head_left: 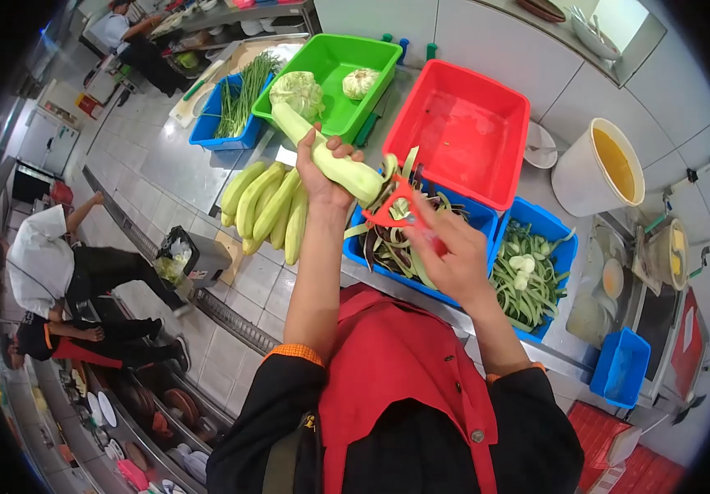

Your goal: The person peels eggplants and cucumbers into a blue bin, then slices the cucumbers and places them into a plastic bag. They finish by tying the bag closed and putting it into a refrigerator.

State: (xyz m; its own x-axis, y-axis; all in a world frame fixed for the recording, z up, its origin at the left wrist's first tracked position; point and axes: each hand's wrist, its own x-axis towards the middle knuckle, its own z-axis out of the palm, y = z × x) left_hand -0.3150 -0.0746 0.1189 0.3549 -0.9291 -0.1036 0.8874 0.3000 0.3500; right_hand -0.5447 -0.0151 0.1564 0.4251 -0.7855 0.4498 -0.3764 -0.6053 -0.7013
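While left hand [328,171] is clasping vegetable [351,176], right hand [453,247]—curled round orange peeler [381,217]—is apparently paring, next stroke probably needing rotation.

So our left hand [327,170] is out ahead of the red apron [408,362], bare left forearm [312,267] reaching nearly straight, fingers [346,151] curled. Our right hand [455,251] is nearer the apron, right forearm [499,325] angled inward, fingers bent too.

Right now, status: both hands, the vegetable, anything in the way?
Left hand closed around pale-green vegetable. Right hand gripping orange-red peeler at vegetable's near end. Peel strips around peeler head, partly hiding contact; blue bin of peelings beneath.
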